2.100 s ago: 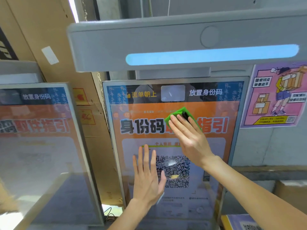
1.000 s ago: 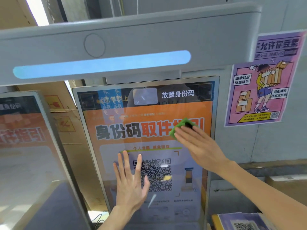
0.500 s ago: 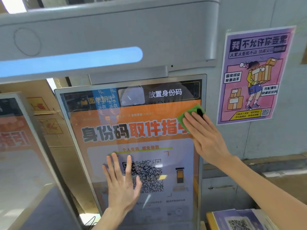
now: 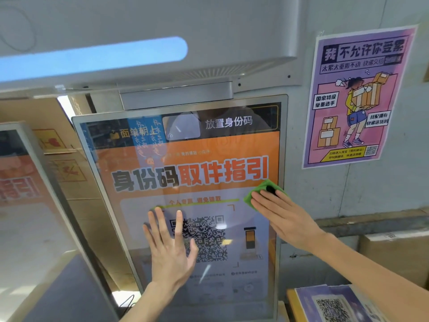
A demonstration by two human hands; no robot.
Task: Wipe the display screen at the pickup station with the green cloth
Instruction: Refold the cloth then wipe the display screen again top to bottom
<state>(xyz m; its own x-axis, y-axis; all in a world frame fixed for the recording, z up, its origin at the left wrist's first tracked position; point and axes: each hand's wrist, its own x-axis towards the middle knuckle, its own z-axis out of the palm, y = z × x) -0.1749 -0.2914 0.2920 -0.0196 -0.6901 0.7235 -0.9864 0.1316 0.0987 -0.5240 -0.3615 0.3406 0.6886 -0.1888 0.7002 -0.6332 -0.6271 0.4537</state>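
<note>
main risk at the right hand [image 4: 287, 219]: green cloth [image 4: 260, 185] only pinned flat against the glass, not pinched, so likely to bunch, fold or slip out from under the fingers if pressed too lightly mid-stroke. also sitting right at the right-hand border of the display screen [image 4: 209, 145], seemingly lapping onto the frame just beyond the fingertips; could ride off the edge there and miss the narrow strip beside the bezel. another worry at the left hand [image 4: 170, 249]: spread wide and apparently laid flat on the glass, below and to the left of the right hand, over the left part of the qr code; liable to leave fresh prints or trigger a touch input. as for the grip: right hand open, 4 fingers straight and close together, pressing the cloth onto the screen just under the end of the big headline; thumb not visible. left hand holding nothing, fingers fanned, palm toward the screen, seemingly bracing. poster [image 4: 357, 96] on the wall above and to the right of the right hand, well apart from the cloth.
</note>
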